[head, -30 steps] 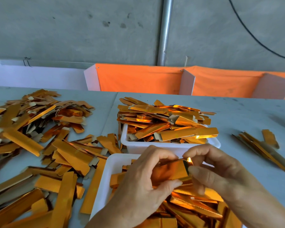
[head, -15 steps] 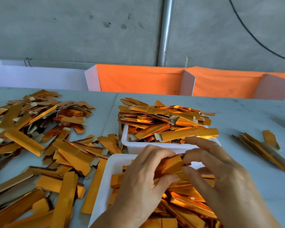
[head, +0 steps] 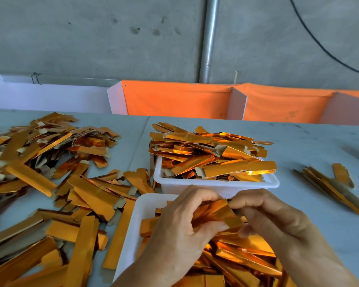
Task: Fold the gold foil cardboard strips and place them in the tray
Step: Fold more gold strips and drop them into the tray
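**Both hands pinch one gold strip over the near tray**

Left hand (head: 180, 230) fingers are curled round one end of a gold strip (head: 214, 212), with the thumb pressed on its front. The other end is pinched by the right hand (head: 276, 222), whose fingers are bent over the top edge. The strip is held just above the near tray (head: 141, 216), which is heaped with gold strips.

Half a second ago the right hand's fingers were stretched out flat over the strip; now they are curled tight on it. The two hands are also brought closer together, and the strip is bent more between them.

A second white tray (head: 216, 184) is seen just behind the hands, piled high with strips. A big loose pile (head: 50, 183) is spread on the grey table (head: 309, 146) to the left. A small bunch of strips (head: 330, 187) is laid well apart on the right.
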A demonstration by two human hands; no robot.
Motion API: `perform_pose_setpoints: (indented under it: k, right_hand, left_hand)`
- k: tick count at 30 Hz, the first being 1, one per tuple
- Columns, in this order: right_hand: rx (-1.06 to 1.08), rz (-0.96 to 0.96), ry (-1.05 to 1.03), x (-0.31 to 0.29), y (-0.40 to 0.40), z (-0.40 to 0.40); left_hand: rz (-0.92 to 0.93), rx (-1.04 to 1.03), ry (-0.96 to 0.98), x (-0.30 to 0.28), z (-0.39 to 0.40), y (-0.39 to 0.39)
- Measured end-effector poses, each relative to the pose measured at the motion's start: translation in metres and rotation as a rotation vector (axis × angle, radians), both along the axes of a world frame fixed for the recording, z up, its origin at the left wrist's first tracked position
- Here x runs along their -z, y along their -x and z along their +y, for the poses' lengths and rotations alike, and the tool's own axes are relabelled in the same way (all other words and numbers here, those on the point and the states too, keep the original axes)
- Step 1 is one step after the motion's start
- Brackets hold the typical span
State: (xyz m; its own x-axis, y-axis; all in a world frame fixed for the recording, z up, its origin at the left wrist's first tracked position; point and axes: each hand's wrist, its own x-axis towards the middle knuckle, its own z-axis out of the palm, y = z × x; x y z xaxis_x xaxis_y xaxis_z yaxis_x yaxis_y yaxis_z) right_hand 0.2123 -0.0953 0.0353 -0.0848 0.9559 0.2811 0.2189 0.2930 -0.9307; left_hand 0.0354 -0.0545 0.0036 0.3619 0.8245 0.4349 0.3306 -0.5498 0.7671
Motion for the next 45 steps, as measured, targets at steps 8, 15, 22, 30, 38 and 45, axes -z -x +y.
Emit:
perform_pose_setpoints:
  k: [8,15,22,30,38,45]
  right_hand:
    - [-0.112,0.087,0.142,-0.009,-0.011,0.001]
    - [-0.173,0.317,0.279,-0.007,-0.015,0.007]
    - [-0.107,0.247,0.289,-0.010,-0.014,0.006]
    - [-0.081,0.121,0.195,-0.020,-0.010,0.003]
    - [-0.175,0.112,0.268,-0.015,-0.016,0.007]
    - [-0.296,0.070,0.269,-0.019,-0.023,0.012]
  left_hand:
    - [-0.040,0.081,0.003,-0.002,-0.001,0.002]
    - [-0.007,0.143,-0.032,-0.002,-0.001,0.003]
    - [0.022,0.125,-0.037,-0.003,-0.002,0.003]
    - [0.042,0.141,-0.036,-0.002,-0.002,0.002]
    - [0.075,0.168,-0.019,-0.004,-0.002,0.003]
    - [0.075,0.200,0.007,-0.006,-0.003,0.003]
